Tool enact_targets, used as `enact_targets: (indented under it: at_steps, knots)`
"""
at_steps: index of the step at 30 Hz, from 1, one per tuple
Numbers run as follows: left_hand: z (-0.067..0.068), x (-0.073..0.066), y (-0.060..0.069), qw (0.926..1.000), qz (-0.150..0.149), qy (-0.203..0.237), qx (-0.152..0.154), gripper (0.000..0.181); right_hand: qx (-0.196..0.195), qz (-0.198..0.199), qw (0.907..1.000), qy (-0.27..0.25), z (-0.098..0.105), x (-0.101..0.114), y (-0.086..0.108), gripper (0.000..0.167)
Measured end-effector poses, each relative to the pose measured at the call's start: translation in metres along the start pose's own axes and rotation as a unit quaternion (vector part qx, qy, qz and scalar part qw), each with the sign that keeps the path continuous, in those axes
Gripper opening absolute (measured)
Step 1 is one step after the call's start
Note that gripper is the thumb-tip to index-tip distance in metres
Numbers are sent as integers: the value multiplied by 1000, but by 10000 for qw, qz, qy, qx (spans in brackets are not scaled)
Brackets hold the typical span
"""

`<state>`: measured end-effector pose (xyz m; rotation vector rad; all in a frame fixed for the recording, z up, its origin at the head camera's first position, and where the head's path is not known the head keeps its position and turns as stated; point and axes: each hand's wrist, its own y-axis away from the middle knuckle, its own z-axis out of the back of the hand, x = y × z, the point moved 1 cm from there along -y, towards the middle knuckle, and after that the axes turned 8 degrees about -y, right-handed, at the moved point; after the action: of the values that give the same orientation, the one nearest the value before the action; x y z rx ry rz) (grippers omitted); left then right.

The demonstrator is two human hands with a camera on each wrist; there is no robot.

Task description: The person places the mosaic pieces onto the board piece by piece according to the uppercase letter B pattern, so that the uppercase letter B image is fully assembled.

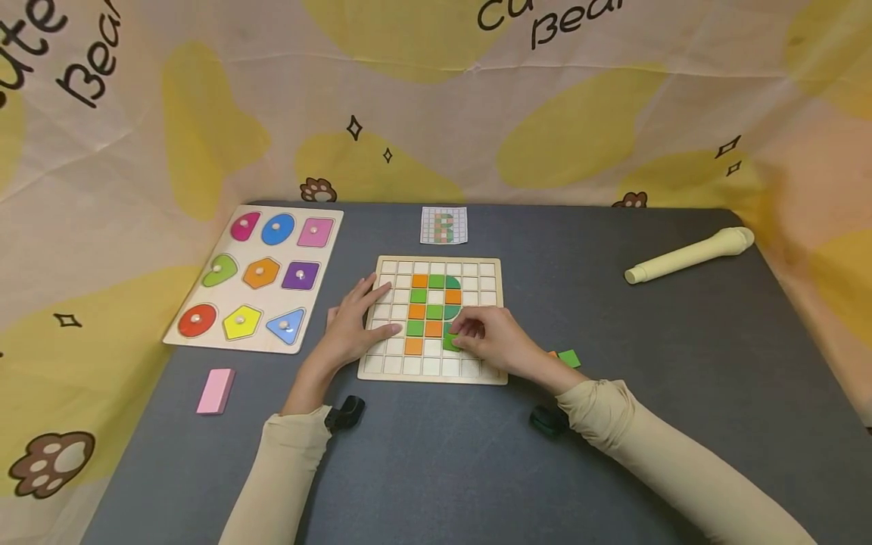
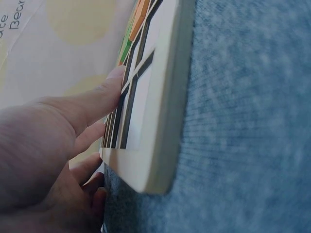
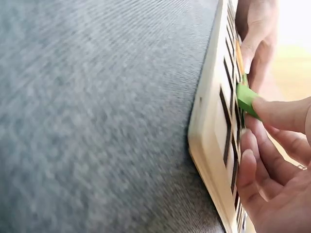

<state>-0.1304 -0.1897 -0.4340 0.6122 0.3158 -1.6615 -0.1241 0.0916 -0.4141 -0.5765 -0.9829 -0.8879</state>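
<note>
A wooden grid board (image 1: 431,376) lies on the table with white squares and several orange and green tiles set in its middle columns. My left hand (image 1: 356,322) rests on the board's left side, fingers spread, thumb lying over the squares. In the left wrist view that thumb (image 2: 99,99) touches the grid near the frame. My right hand (image 1: 497,337) pinches a green tile (image 3: 247,98) between thumb and fingers, just over the lower right of the pattern. The tile looks tilted in the right wrist view; my fingers partly hide it in the head view.
Behind the board lies a small pattern card (image 1: 443,225). A shape puzzle with knobs (image 1: 300,350) and a pink block (image 1: 216,391) are at left. Loose green (image 1: 569,358) and orange tiles lie by my right forearm. A pale yellow microphone-shaped object (image 1: 688,256) lies far right.
</note>
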Motion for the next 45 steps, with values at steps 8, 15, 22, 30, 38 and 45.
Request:
enact_targets:
  at_steps: [8,15,22,30,38,45]
  knots:
    - [1,0,-1,10000,18,-4,-12,81,-7,52,9983,572,-5,1,-4,5]
    - [-1,0,-2,10000,44,39,5,81,80,-8,9975,699,-2,1,0,4]
    - [-1,-1,-2,10000,58,-6,16,81,250,-157,9971,705,19,-6,16,14]
    - [-1,0,-3,10000,14,-28,7,82,232,-458,9945,918,54,-25,43,19]
    - [-1,-1,-2,10000,28,-1,-6,81,468,-607,9917,1033,93,-33,75,22]
    - [0,-1,-1,9999,78,-45,45,83,559,-762,9885,1183,110,-34,92,33]
